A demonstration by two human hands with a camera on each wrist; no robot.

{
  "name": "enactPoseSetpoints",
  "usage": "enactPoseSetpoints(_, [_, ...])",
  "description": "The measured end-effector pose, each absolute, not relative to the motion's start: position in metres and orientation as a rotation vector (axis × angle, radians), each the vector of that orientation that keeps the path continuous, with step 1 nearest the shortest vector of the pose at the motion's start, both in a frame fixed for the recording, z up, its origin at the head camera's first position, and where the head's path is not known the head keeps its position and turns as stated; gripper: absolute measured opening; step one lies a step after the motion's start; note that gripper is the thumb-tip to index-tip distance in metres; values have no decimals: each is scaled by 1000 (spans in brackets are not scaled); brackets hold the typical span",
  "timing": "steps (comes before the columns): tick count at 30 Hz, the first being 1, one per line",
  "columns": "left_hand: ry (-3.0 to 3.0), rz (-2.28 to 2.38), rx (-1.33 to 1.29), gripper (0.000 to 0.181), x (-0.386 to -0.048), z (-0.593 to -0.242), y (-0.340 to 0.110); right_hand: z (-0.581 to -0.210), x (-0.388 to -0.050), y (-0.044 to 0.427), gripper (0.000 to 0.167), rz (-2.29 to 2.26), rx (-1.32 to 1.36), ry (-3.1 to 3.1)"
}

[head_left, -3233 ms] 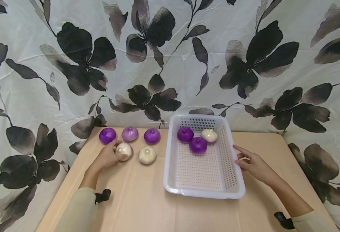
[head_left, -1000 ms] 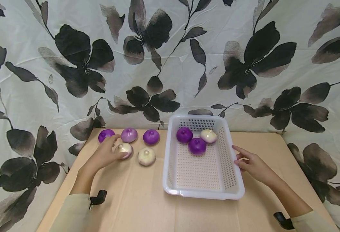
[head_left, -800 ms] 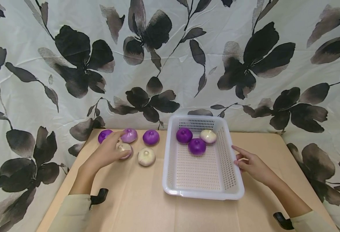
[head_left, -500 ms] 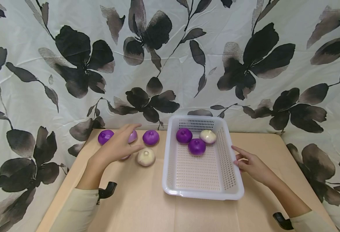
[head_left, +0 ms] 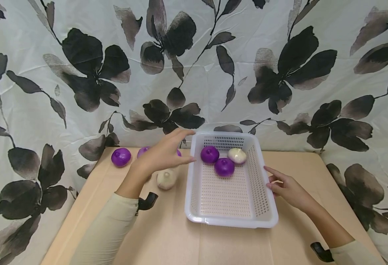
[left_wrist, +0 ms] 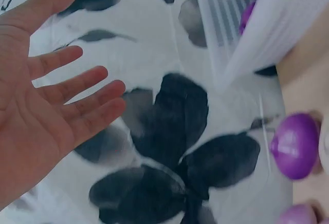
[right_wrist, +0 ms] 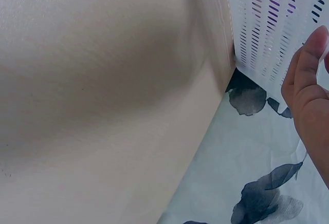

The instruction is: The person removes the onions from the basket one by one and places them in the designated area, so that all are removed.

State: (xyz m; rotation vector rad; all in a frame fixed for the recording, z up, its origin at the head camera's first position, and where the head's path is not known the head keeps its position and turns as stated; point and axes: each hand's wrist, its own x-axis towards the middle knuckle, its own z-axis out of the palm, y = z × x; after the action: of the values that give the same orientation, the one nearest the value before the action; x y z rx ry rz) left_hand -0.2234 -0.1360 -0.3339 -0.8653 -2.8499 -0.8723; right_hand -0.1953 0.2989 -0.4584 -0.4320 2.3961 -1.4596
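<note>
In the head view the left hand hovers over the onions beside the basket's left rim, fingers spread and holding nothing; the left wrist view shows its bare palm. Beneath it a white onion and purple onions are partly covered. The right hand touches the right wall of the white basket, thumb and fingers at the rim; the right wrist view shows this hand against the slotted wall. Inside the basket lie two purple onions and a white one.
A purple onion lies at the table's back left corner. The wooden table ends at the back against a cloth with dark flowers. Black straps with small devices circle both wrists.
The left hand has left the white onion at the left and moved right across the row to the basket's left rim, with its fingers spread. The right hand and basket stay put.
</note>
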Motion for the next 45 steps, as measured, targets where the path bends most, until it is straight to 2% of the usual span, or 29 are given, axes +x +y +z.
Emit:
enactPoseSetpoints(6, [-2868,-982,-971,79,-245,-342,-103,-459,-194,298,67,-1465,-441,2396])
enactPoseSetpoints(20, [-2949,-1103,-947,71,-288,-379,-44,-460,-192,298,67,-1475,-431,2392])
enactPoseSetpoints(32, [-3047,-1253,-881,73,-302,-416,-16,-460,-192,298,66,-1479,-430,2391])
enactPoseSetpoints(45, [-3173,-1210,-726,60,-307,-449,-6,-460,-193,298,67,-1484,-446,2392])
